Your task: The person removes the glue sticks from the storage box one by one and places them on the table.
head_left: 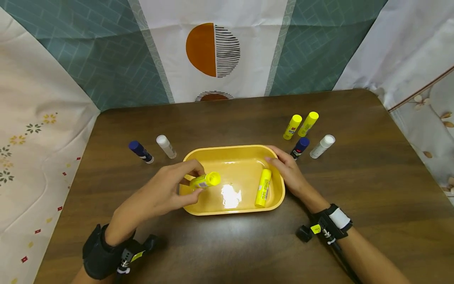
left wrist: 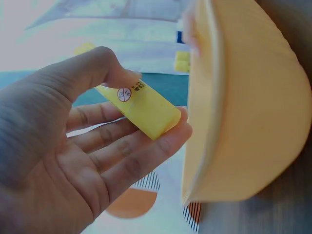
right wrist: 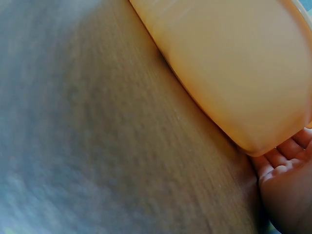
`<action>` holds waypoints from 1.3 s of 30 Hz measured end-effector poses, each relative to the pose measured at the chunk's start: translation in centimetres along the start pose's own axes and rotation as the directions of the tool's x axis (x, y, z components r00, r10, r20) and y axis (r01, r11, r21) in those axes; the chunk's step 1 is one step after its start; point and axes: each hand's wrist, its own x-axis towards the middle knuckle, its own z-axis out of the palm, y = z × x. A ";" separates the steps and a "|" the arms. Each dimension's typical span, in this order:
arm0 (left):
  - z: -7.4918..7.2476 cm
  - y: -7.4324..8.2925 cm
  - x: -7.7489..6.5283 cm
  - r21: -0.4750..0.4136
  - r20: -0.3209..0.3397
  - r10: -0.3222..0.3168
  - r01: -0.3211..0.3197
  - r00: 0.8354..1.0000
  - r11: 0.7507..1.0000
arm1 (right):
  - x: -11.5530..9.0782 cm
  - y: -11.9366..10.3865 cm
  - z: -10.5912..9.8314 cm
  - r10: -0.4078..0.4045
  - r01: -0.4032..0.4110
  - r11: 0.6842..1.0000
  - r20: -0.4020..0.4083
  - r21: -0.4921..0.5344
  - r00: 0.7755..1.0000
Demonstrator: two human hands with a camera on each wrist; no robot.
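Note:
My left hand [head_left: 170,187] pinches a yellow glue stick [head_left: 205,180] between thumb and fingers, above the left end of a yellow tray [head_left: 220,213]. In the left wrist view the thumb presses on the label side of this glue stick [left wrist: 146,109], and the fingers lie along its other side. A second yellow glue stick [head_left: 263,188] lies inside the tray, at its right end. My right hand [head_left: 289,171] grips the tray's right rim, thumb over the edge and fingers outside. In the right wrist view those fingers [right wrist: 287,153] touch the tray's outer wall [right wrist: 234,68].
Left of the tray a dark blue glue stick [head_left: 141,152] and a white one [head_left: 166,146] are on the brown table [head_left: 227,248]. Beyond my right hand are two yellow glue sticks [head_left: 292,127], a dark blue one [head_left: 300,147] and a white one [head_left: 322,146].

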 end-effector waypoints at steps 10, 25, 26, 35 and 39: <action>-3.0 0.0 -5.4 0.019 -0.223 -0.056 0.062 0.973 0.998 | -0.4 0.0 -0.4 0.004 -0.003 1.000 -0.014 0.024 1.000; -4.0 -7.5 -10.6 0.263 -0.566 -0.129 0.327 0.814 0.908 | -0.2 0.4 0.1 0.008 -0.009 0.999 0.006 0.041 1.000; -4.0 -8.0 -10.9 0.259 -0.573 -0.140 0.341 0.807 0.904 | -0.2 0.4 0.1 0.009 -0.010 0.999 0.006 0.040 1.000; -3.2 -11.7 -12.9 0.199 -0.563 -0.285 0.461 0.776 0.865 | -0.3 0.1 0.1 -0.004 0.003 1.000 0.006 0.026 1.000; -3.0 -12.2 -12.8 0.189 -0.545 -0.320 0.485 0.775 0.854 | 0.0 -0.1 0.1 -0.006 0.006 1.000 0.006 0.013 1.000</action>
